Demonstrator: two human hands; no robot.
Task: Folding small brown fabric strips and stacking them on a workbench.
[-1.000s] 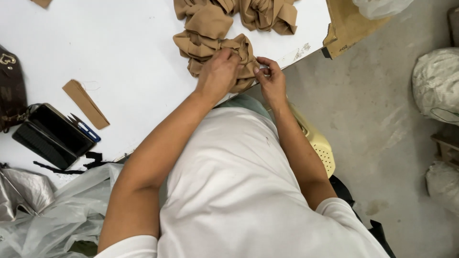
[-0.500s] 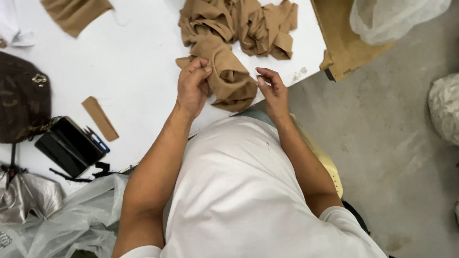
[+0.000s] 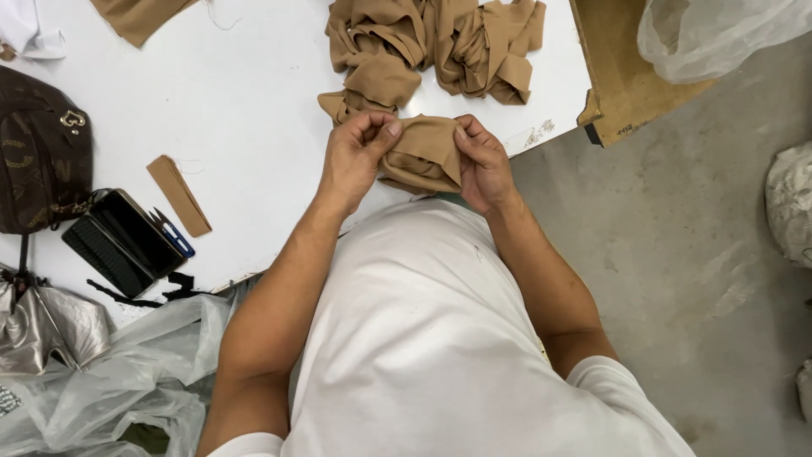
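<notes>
Together, left hand (image 3: 355,161) and right hand (image 3: 484,165) pinch soft, crumpled tan cloth (image 3: 420,154).

Tan fabric piece (image 3: 423,154): soft, stretchy-looking cloth, bunched and folded over. Pinched at both ends between left hand (image 3: 355,156) and right hand (image 3: 484,165), raised just above the near counter (image 3: 254,101) edge, close to the body.

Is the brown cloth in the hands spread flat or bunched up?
Bunched up: the brown cloth sits gathered between left hand and right hand.

Tan cloth piece (image 3: 420,155); white table (image 3: 245,110); brown patterned bag (image 3: 38,165).
</notes>
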